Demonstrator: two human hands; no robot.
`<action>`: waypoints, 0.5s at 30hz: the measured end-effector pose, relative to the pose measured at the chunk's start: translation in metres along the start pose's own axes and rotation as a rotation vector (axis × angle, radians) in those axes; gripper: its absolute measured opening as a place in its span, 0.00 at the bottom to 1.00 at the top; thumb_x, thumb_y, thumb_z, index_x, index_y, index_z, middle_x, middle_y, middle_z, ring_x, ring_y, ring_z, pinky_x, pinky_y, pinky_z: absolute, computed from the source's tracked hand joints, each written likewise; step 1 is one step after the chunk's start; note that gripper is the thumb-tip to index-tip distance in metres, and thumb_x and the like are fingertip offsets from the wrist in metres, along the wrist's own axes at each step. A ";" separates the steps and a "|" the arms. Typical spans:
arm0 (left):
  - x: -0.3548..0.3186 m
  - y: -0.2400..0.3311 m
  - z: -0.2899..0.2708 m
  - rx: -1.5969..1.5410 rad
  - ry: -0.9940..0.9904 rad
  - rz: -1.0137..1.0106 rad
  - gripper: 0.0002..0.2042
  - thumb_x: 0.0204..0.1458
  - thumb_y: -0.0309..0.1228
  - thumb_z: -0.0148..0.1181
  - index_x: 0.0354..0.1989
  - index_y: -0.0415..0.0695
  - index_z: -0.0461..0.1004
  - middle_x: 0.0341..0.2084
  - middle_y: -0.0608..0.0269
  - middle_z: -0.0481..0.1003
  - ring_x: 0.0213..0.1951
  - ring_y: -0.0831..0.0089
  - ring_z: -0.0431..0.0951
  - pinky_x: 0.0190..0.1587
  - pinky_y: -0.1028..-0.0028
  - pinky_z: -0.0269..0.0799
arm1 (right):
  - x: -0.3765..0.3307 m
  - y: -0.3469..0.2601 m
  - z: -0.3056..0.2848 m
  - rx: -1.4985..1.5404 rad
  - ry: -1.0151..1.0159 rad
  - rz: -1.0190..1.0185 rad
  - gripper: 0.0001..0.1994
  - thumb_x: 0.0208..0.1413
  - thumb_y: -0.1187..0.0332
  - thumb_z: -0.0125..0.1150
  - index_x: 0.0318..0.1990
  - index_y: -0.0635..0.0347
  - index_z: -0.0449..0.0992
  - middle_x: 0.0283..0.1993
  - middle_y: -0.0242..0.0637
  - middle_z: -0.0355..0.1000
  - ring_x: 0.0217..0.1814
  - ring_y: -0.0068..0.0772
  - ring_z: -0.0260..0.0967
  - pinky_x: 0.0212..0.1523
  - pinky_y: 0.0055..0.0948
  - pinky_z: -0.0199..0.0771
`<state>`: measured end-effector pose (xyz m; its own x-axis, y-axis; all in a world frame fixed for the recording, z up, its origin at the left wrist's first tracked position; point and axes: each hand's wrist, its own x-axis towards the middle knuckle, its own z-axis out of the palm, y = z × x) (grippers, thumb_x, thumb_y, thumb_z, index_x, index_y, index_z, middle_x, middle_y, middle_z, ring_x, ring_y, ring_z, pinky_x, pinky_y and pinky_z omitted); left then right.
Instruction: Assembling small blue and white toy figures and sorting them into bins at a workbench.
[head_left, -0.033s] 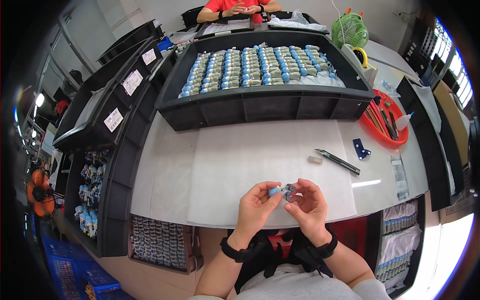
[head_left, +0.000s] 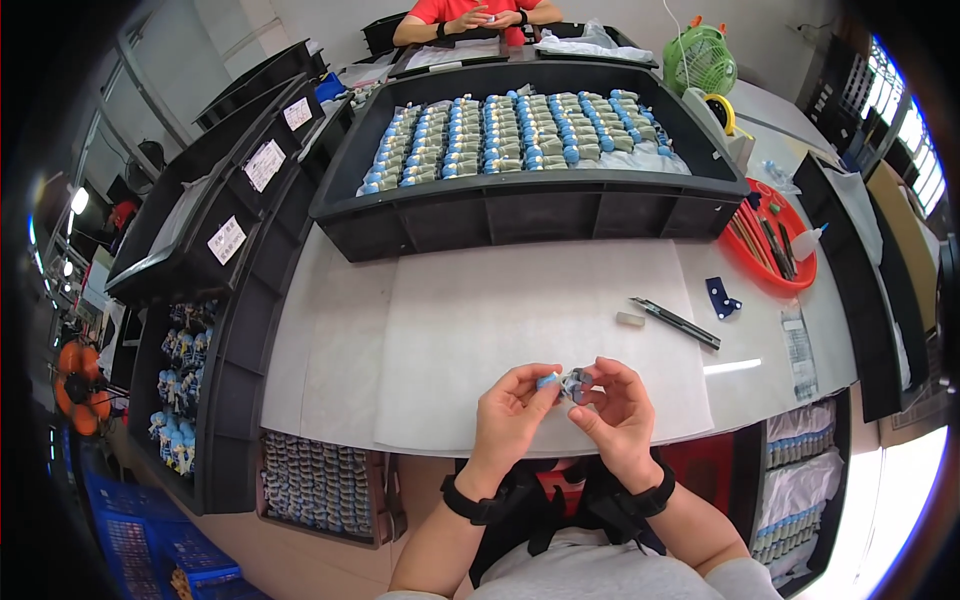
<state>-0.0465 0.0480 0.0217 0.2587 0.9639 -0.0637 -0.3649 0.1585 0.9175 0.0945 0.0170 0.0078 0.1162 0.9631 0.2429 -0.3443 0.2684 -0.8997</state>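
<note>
Over the front edge of the white work sheet, both my hands hold one small figurine [head_left: 573, 384] between them. Its blue rounded end is pinched between the thumb and fingers of my left hand [head_left: 515, 412]. My right hand [head_left: 622, 412] grips the grey end with thumb and fingertips. Fingers cover part of the figurine, so its finer details cannot be made out. Beyond my right hand, a box cutter [head_left: 678, 323] lies on the table beside a small grey block [head_left: 630, 319].
A large black tray [head_left: 530, 215] with rows of blue-and-grey figurines stands ahead. To the right are a red oval basin [head_left: 808, 270] of tools and a dark blue piece [head_left: 720, 298]. Black crates [head_left: 215, 400] line the left. A co-worker in red [head_left: 440, 12] sits opposite.
</note>
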 end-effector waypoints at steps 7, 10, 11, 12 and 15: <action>-0.001 -0.005 -0.003 -0.035 -0.029 0.033 0.15 0.48 0.18 0.57 0.45 0.35 0.66 0.46 0.56 0.69 0.46 0.75 0.70 0.49 0.76 0.69 | -0.002 -0.001 -0.003 -0.047 -0.056 -0.022 0.25 0.43 0.87 0.56 0.52 0.64 0.61 0.48 0.38 0.63 0.48 0.28 0.63 0.47 0.28 0.67; -0.003 -0.009 -0.001 -0.027 -0.025 0.198 0.22 0.42 0.15 0.61 0.47 0.37 0.65 0.50 0.53 0.65 0.51 0.72 0.67 0.52 0.74 0.66 | -0.003 -0.006 -0.004 0.045 -0.074 0.021 0.25 0.42 0.88 0.45 0.52 0.64 0.60 0.48 0.39 0.62 0.50 0.29 0.61 0.48 0.29 0.65; -0.005 -0.011 -0.002 0.024 -0.016 0.286 0.25 0.39 0.14 0.62 0.48 0.37 0.63 0.51 0.53 0.63 0.53 0.70 0.64 0.54 0.72 0.64 | -0.003 -0.007 -0.003 0.045 -0.074 0.024 0.25 0.42 0.88 0.45 0.52 0.64 0.60 0.48 0.39 0.62 0.50 0.29 0.61 0.48 0.29 0.65; -0.007 -0.012 -0.004 0.076 -0.006 0.373 0.28 0.36 0.13 0.63 0.49 0.38 0.62 0.53 0.53 0.61 0.55 0.68 0.62 0.56 0.71 0.62 | -0.003 -0.008 -0.001 0.089 -0.062 0.066 0.26 0.41 0.88 0.43 0.52 0.64 0.60 0.48 0.39 0.62 0.51 0.29 0.61 0.49 0.30 0.64; -0.010 -0.012 -0.005 0.209 0.030 0.452 0.31 0.35 0.12 0.63 0.51 0.39 0.61 0.54 0.53 0.60 0.57 0.66 0.60 0.58 0.69 0.59 | -0.001 -0.004 0.001 0.150 -0.055 0.115 0.26 0.40 0.87 0.42 0.52 0.63 0.59 0.48 0.39 0.61 0.52 0.29 0.60 0.50 0.30 0.63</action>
<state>-0.0496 0.0375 0.0094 0.0894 0.9323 0.3504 -0.2469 -0.3201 0.9146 0.0946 0.0148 0.0120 0.0183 0.9861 0.1651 -0.4875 0.1529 -0.8596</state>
